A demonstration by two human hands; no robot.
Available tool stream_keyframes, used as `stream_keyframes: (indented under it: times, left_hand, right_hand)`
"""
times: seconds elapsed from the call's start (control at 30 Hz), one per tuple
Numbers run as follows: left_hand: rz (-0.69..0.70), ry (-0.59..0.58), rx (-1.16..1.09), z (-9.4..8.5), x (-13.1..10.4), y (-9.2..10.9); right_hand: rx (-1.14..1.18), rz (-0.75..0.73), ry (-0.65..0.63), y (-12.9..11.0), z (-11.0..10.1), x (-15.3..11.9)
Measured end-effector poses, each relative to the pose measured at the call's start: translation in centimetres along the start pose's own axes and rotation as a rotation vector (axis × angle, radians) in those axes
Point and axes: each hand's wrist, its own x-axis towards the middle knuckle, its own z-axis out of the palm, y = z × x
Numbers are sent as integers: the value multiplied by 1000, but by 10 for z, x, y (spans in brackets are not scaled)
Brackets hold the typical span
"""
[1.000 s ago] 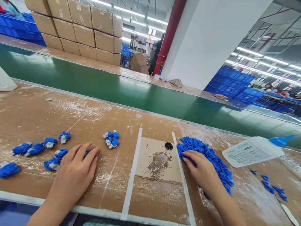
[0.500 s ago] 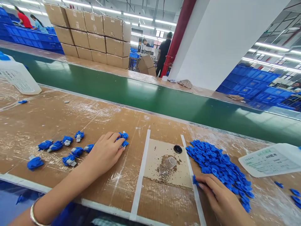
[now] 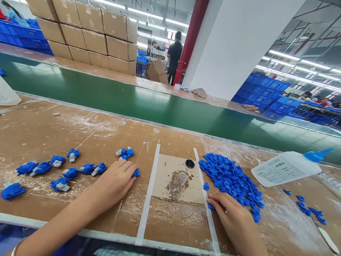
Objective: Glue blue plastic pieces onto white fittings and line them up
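Observation:
My left hand (image 3: pixel 121 177) rests low over the table, fingers curled around a blue piece (image 3: pixel 135 173) that shows at the fingertips; the rest of it is hidden. Just beyond the knuckles lie blue-wrapped grey pieces (image 3: pixel 129 152). Several more blue-wrapped grey parts (image 3: pixel 70 173) are spread to the left. My right hand (image 3: pixel 234 217) pinches a small blue piece (image 3: pixel 210 206) at the right tape strip (image 3: pixel 213 231). Another small blue piece (image 3: pixel 206 186) lies just past those fingertips. Behind this hand spreads a heap of small blue pieces (image 3: pixel 229 174).
Between two tape strips lies a beige board (image 3: pixel 162 167) with a clear small cup (image 3: pixel 181 179), a wet patch and a black round cap (image 3: pixel 190 163). A white bottle with blue nozzle (image 3: pixel 285 169) lies right. A green belt (image 3: pixel 133 94) runs behind; stacked cartons (image 3: pixel 96 42) stand beyond.
The view has swung to the right. My left hand has drawn back towards me, uncovering the wrapped pieces. A loose blue piece now shows beyond my right fingertips, which stay near the tape.

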Motion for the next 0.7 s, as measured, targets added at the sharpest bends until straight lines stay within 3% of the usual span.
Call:
stream_keyframes:
  times: [0.1,0.27,0.47,0.57,0.7]
  left_hand:
    - [-59,-26,-97,3,-9,12]
    - [-359,19,-444,13,-23,37]
    - [-675,32,-1031,25,-31,58]
    - [-730,46,-1263,23,-30,59]
    - [-723,47,-1360,21,-33,57]
  right_hand:
    - [-30,-85,51,-4,-1,-9]
    - [-89,-171,70,-8,-6,-18]
    - [-235,-389,11,-8,-14,-23]
    - [-268,-465,-26,-11,-19,-20]
    - [-227,-359,-41,-14,-19,-15]
